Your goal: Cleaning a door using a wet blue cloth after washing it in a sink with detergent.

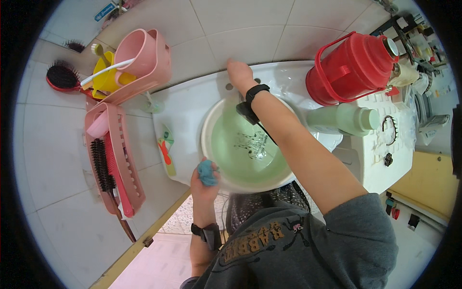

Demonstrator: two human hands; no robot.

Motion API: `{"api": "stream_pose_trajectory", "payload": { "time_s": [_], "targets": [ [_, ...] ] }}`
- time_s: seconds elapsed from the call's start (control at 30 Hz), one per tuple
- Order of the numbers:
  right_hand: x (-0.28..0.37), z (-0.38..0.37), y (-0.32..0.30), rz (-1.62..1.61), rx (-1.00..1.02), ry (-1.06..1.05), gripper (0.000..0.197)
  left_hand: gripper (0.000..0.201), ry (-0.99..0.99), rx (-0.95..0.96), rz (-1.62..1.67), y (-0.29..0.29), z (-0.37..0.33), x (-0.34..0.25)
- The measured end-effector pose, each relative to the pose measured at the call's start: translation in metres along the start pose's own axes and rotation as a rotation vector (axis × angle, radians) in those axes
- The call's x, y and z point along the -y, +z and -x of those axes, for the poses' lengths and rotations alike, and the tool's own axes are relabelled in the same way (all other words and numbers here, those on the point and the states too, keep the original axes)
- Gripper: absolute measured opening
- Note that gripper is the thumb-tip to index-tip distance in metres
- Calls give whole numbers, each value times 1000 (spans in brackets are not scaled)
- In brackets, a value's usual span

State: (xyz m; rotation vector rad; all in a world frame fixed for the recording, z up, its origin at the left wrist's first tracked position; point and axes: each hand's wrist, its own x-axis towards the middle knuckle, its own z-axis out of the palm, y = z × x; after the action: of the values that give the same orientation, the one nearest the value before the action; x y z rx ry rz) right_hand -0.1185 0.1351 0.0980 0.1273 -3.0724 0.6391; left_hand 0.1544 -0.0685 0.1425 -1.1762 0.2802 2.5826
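The left grip [204, 189] is loosely curled around a crumpled blue cloth [207, 173], which is bunched against the palm and fingers. The cloth is balled up, so it shows no clear long axis to line up with; what counts is its place, right in the left hand and just beside the near-left part of the rim of the green basin [206, 139]. Whether cloth or knuckles touch that rim cannot be told from this angle. From the left grip, the basin's hollow opens to the right and away from the body, toward the tiled wall [245, 45], with dark plant-like marks showing on its floor. The right grip [239, 74] is well apart from the cloth, past the basin's far rim at the back of the white sink [180, 108]; its fingers are turned away, so I cannot tell whether they close on anything. The right forearm slants across the basin's right side, with a black wrist device [248, 113] over the far rim. Of the two hands, the left is plainly the nearer to the cloth. Farther out, an orange-and-green tube [166, 151] lies left of the basin, a pink rack [137, 192] lines the left wall, and to the right are a pale green bottle [337, 119] and a red flask [346, 72].
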Motion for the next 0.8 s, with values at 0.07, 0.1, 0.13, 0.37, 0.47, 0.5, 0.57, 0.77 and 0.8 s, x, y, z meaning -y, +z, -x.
{"api": "stream_pose_trajectory", "payload": {
  "time_s": [0.07,0.1,0.13,0.37,0.47,0.5,0.57,0.77,0.8],
  "targets": [
    [-7,4,-1,-45,-32,-2,14,24,-12,11,-12,0,-1,1],
    [-14,6,-2,-88,-58,-8,14,24,-25,17,-17,0,-2,0],
    [-11,14,-10,-86,-55,-13,14,24,-22,17,-12,-4,-1,-3],
    [-83,179,-58,-105,97,91,24,23,-16,3,-42,-17,-9,-16],
    [-106,253,-52,-19,-64,80,39,22,-35,-12,-38,-19,-14,-22],
    [-111,265,-44,-12,-70,81,39,22,-34,-15,-40,-20,-16,-22],
    [-117,282,-28,-195,-181,385,50,22,-24,-33,-32,-20,-19,-23],
    [-119,277,-42,-487,26,422,45,24,-75,12,29,-27,-15,-39],
    [-104,276,-55,-486,22,426,45,24,-61,61,63,-33,-12,-46]
  ]
}}
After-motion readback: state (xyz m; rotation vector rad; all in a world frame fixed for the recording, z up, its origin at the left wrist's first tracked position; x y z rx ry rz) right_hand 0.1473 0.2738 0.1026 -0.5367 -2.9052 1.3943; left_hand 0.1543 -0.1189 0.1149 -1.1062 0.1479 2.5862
